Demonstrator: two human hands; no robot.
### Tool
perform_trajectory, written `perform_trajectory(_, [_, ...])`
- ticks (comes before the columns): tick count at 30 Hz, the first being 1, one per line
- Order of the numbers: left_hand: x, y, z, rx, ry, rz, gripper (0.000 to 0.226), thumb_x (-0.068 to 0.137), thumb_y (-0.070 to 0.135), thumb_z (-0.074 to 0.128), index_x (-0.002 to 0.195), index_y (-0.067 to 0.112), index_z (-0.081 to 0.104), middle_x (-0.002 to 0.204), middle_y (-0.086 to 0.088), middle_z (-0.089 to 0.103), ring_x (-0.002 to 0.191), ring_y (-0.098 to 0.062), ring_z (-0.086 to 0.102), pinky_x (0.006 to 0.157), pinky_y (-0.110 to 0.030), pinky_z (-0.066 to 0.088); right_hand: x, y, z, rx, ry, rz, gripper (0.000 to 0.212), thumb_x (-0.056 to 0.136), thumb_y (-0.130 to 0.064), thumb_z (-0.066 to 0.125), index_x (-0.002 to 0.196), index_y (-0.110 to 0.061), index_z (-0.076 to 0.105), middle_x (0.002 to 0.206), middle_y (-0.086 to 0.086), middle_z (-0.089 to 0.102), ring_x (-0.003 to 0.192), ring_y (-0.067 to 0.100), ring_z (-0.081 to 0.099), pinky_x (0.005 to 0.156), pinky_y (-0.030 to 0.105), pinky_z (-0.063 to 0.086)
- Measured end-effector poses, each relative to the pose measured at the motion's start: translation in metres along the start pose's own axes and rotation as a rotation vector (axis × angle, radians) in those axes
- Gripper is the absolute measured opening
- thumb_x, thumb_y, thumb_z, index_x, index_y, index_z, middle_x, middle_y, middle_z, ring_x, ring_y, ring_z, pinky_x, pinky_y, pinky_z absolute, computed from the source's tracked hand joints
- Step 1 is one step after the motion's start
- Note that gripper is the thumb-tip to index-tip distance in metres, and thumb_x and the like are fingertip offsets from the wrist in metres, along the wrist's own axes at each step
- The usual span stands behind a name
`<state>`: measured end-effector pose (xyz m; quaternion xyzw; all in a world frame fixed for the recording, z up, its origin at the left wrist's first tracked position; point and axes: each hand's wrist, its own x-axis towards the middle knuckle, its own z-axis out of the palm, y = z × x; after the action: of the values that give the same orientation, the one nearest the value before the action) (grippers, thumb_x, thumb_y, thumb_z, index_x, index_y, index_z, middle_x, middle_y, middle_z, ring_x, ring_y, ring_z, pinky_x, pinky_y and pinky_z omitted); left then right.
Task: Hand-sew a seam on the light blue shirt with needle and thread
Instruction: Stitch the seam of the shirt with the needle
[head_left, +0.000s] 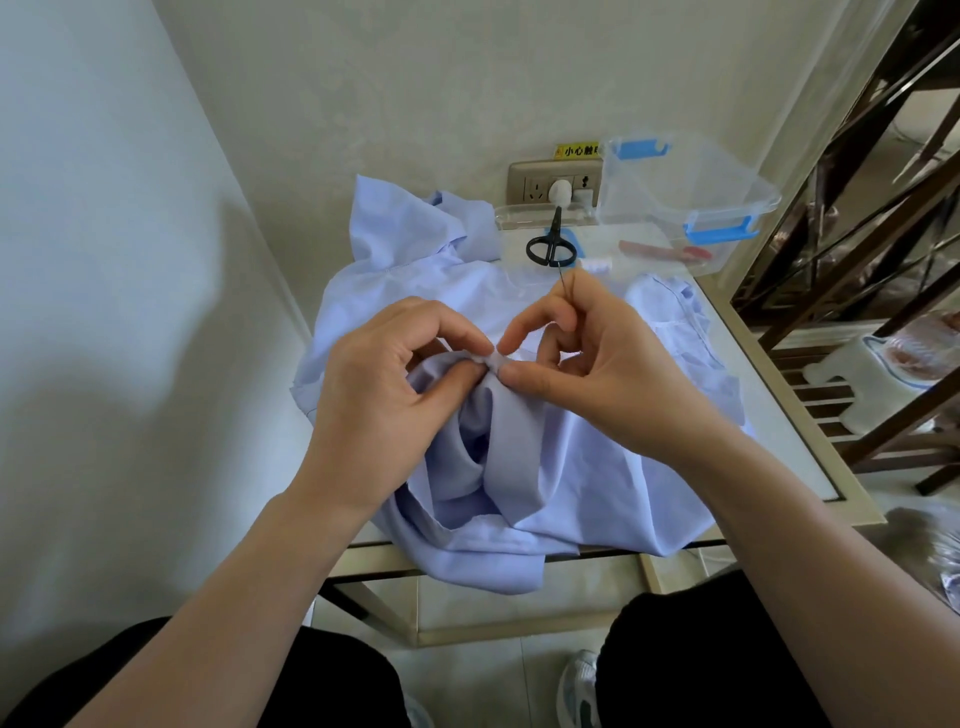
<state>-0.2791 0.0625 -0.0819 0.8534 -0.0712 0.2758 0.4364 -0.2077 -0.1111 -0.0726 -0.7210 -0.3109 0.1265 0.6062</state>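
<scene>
Nearest to the viewer, the light blue shirt (545, 467) hangs a little over the front edge of the white desk (779, 431), and the rest of it lies bunched on the top. Both hands meet above the middle of the shirt. The left hand (384, 374) has a closed grip: thumb and forefinger pinch a raised fold of the cloth. The right hand (587, 353) pinches the same fold just beside the left fingertips, so the two grips almost touch. A thin dark needle (565, 286) stands up from between the further fingers of the right hand. I cannot make out the thread between the needle and the cloth.

Behind the shirt lie black-handled scissors (550, 247) and, just beside them, a small spool of white thread (597, 266). Behind and to the right of the shirt stands a clear plastic box with blue clasps (691, 192).

In my judgement the seam is in progress and the fold is being set for a stitch. Several things can go wrong. The needle is parked between fingers while the same hand works the cloth, so it can slip out or prick a finger. The fingertips are very close, so a stitch pushed through the fold can meet the left thumb. The hanging part of the shirt can pull the fold out of the pinch.
</scene>
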Motion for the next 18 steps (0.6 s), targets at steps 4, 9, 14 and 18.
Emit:
perform_trajectory(4, [-0.0007,0.0049,0.0004,-0.033,0.016,-0.08,0.029,0.084,0.006,0.075,0.086,0.031,0.061,0.086,0.012,0.067,0.082,-0.016,0.067,0.072,-0.021,0.053,0.0005,0.0,0.0002,0.018,-0.002,0.003,0.049,0.083,-0.008,0.076,0.079,-0.017,0.028,0.086,-0.003,0.071,0.061,0.031,0.037,0.059,0.043,0.037])
perform_trajectory(9, [0.0003,0.0061,-0.0011,-0.11,-0.056,-0.163,0.011,0.081,0.023,0.07,0.09,0.024,0.064,0.086,0.009,0.069,0.084,-0.013,0.067,0.075,-0.033,0.055,0.0008,0.0013,0.0014,-0.008,0.078,-0.068,0.049,0.079,-0.008,0.075,0.078,-0.019,0.027,0.08,-0.001,0.068,0.06,0.026,0.036,0.056,0.029,0.037])
perform_trajectory(14, [0.001,0.0041,-0.0013,-0.169,-0.077,-0.323,0.022,0.075,0.044,0.075,0.082,0.024,0.07,0.077,0.006,0.072,0.073,-0.012,0.069,0.069,-0.028,0.055,0.0007,0.0043,0.0038,-0.058,0.11,-0.095,0.051,0.079,-0.006,0.077,0.077,-0.019,0.027,0.078,0.0,0.068,0.056,0.016,0.037,0.055,0.024,0.036])
perform_trajectory(18, [0.0026,0.0022,-0.0032,-0.186,-0.081,-0.322,0.006,0.082,0.024,0.078,0.08,0.022,0.073,0.074,0.01,0.073,0.07,-0.005,0.069,0.068,-0.018,0.051,0.0021,0.0059,0.0007,-0.052,0.116,-0.074,0.045,0.078,-0.014,0.073,0.078,-0.019,0.028,0.077,-0.003,0.068,0.059,0.025,0.039,0.057,0.03,0.037])
